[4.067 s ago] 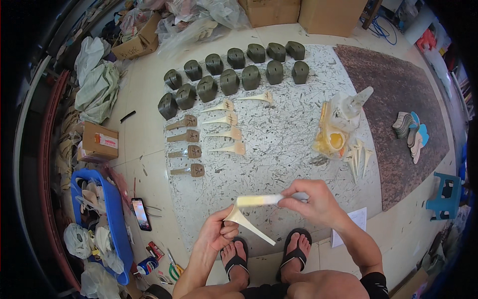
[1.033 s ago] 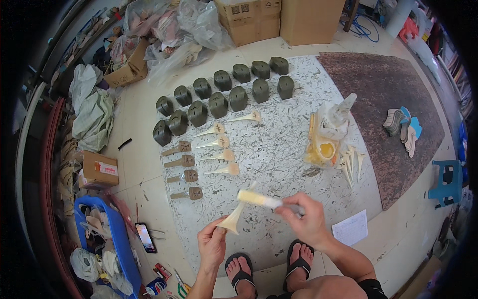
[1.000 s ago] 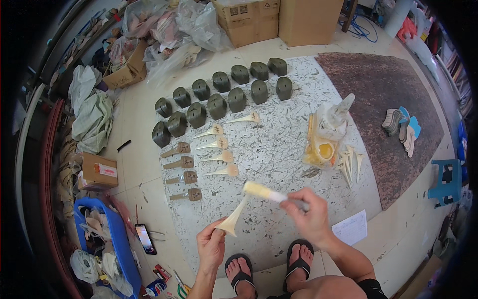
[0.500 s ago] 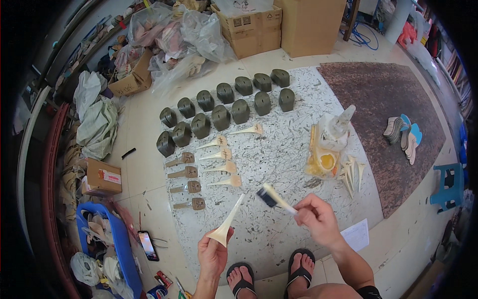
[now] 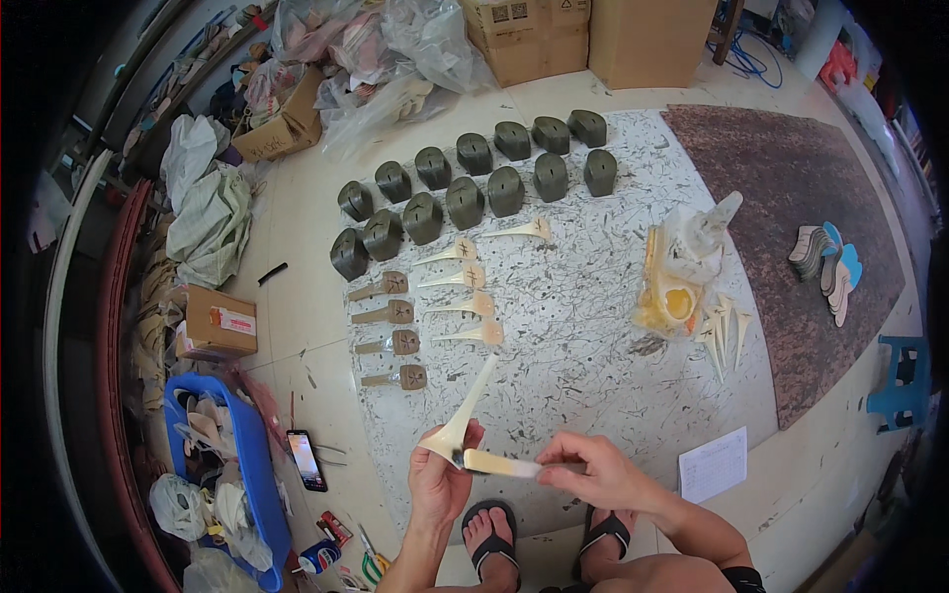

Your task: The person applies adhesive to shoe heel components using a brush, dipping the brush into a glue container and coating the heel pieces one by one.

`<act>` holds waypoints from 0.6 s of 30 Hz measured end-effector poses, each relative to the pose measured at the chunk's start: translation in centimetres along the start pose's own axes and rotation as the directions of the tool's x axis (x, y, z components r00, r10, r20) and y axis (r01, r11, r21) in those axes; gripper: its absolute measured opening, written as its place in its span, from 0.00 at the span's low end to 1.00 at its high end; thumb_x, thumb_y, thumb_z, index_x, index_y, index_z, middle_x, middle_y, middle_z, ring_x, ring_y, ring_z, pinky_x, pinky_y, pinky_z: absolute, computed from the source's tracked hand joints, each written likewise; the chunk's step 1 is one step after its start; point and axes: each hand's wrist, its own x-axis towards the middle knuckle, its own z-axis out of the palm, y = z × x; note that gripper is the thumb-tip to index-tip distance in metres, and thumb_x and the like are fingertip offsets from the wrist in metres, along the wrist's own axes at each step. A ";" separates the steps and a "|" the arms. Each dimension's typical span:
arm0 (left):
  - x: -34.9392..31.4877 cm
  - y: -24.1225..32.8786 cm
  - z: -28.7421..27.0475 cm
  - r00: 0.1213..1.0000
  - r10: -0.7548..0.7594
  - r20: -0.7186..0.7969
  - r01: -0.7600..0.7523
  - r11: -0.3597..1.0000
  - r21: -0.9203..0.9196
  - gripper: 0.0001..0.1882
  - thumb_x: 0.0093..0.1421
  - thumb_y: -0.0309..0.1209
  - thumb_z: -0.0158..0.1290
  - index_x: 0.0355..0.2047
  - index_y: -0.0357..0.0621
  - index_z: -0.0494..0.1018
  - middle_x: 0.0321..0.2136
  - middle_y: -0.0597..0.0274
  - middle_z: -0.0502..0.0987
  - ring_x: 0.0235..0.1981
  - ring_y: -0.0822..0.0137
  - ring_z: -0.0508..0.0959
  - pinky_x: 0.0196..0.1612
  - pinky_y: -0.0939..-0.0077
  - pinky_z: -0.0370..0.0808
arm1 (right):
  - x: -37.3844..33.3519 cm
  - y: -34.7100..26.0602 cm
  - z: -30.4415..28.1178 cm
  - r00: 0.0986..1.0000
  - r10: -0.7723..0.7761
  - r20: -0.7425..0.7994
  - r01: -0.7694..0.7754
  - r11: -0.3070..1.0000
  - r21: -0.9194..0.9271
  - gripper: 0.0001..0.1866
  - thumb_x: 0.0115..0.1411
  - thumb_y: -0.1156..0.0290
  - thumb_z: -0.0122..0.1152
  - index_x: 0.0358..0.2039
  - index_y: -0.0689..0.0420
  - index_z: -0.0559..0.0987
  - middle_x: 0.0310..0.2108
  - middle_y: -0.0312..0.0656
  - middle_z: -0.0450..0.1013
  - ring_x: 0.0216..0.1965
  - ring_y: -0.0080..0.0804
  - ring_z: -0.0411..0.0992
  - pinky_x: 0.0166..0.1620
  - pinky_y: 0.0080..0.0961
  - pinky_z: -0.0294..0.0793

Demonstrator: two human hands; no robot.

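My left hand point(image 5: 440, 484) grips a cream stiletto shoe heel point(image 5: 467, 413) by its wide end, with the thin tip pointing up and away. A flat brush point(image 5: 502, 465) is pinched by its pale handle in my right hand point(image 5: 593, 472). Its dark bristles meet the wide end of the heel and are partly hidden there. Beyond, several cream heels point(image 5: 465, 306) lie in a column beside several brown heels point(image 5: 393, 343). Two rows of dark green block heels point(image 5: 465, 203) stand farther off. More cream heels point(image 5: 727, 331) lie fanned out at the right.
A glue-smeared container point(image 5: 657, 311) with yellow liquid stands on the stained white sheet point(image 5: 583, 395). At the right are a brown mat point(image 5: 791, 188), a blue stool point(image 5: 898, 381) and a paper point(image 5: 714, 465). A blue bin point(image 5: 252, 474) and a phone point(image 5: 306, 461) lie left.
My right hand has brought the brush left and down, from apart to against the heel's wide end. My left hand still holds the heel. The whole view has shifted slightly.
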 end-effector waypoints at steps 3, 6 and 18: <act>0.2 0.0 -0.3 0.999 0.022 0.043 -0.024 0.999 0.047 0.12 0.64 0.24 0.45 0.47 0.32 0.70 0.46 0.43 0.74 0.50 0.54 0.75 0.59 0.61 0.68 | -0.6 0.2 -1.9 0.929 0.145 0.340 -0.253 0.920 0.299 0.07 0.61 0.70 0.58 0.34 0.61 0.74 0.26 0.33 0.72 0.28 0.17 0.69 0.31 0.17 0.67; 0.5 -0.3 0.1 1.000 0.021 -0.009 -0.021 0.999 0.024 0.13 0.65 0.24 0.45 0.48 0.31 0.69 0.46 0.43 0.74 0.50 0.55 0.75 0.60 0.60 0.67 | -1.3 -0.1 -2.9 0.840 0.191 0.507 -0.447 0.774 0.449 0.06 0.62 0.71 0.55 0.36 0.61 0.74 0.29 0.31 0.70 0.29 0.15 0.64 0.32 0.13 0.64; 0.1 -0.6 -0.2 1.000 -0.014 -0.006 0.015 0.996 0.092 0.14 0.65 0.26 0.45 0.48 0.30 0.69 0.47 0.45 0.75 0.50 0.55 0.74 0.61 0.58 0.65 | 2.7 -2.6 -3.7 0.842 -0.382 -0.381 0.185 0.867 -0.462 0.11 0.54 0.74 0.66 0.35 0.60 0.72 0.23 0.44 0.75 0.21 0.33 0.76 0.23 0.24 0.72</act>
